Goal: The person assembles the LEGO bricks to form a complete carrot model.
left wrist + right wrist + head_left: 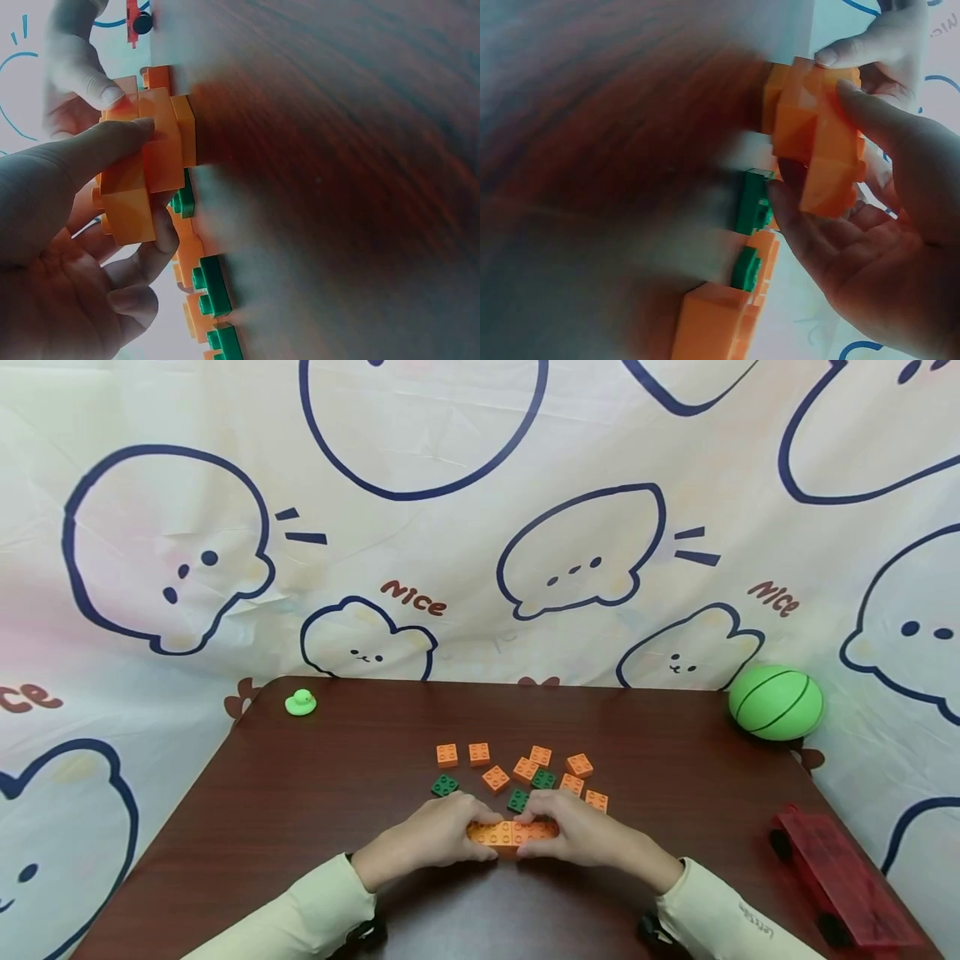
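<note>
In the head view a stack of orange toy building bricks (507, 837) is held between the two hands, studs upward. The left hand (444, 833) grips its left end, thumb on the near side. At the right end the right hand (588, 832) holds the top layer the same way. Both wrist views show the stack in stepped layers: a small bottom brick (184, 130), a wider middle layer (162, 142), and a long top row (832, 176) that overhangs. Fingers cover part of the row's far side.
Beyond the hands lie several loose orange bricks (496, 778) and green bricks (445, 785) on the dark wooden table (337, 760). A green rubber duck (301, 702) sits at the far left, a green ball (777, 702) far right, a red toy vehicle (847, 881) near right.
</note>
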The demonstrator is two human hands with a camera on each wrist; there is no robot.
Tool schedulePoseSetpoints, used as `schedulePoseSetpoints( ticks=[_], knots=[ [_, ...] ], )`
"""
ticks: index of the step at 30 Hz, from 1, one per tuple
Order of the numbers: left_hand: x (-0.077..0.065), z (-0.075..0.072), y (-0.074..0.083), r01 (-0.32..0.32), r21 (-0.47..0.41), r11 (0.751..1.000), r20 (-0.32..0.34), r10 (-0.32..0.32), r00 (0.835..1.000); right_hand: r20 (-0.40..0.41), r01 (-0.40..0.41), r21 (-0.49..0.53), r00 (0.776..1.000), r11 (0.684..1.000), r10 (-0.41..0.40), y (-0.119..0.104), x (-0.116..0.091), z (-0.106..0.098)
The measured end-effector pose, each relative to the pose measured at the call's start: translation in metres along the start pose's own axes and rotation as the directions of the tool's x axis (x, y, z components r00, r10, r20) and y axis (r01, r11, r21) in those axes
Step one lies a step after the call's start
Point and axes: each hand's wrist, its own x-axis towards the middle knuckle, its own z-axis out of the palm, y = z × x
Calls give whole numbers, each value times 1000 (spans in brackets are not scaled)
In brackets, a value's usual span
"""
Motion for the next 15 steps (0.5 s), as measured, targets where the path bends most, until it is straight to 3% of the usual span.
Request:
schedulePoseSetpoints(
  ticks=[8,15],
  knots=[
    [-4,-3,1,-2,-34,999,-4,1,1000,-6,21,-57,1000,998,-22,-3,0,0],
    [1,-3,1,-30,-41,999,-2,30,1000,-13,143,-42,990,989,-143,3,-3,0]
  ],
)
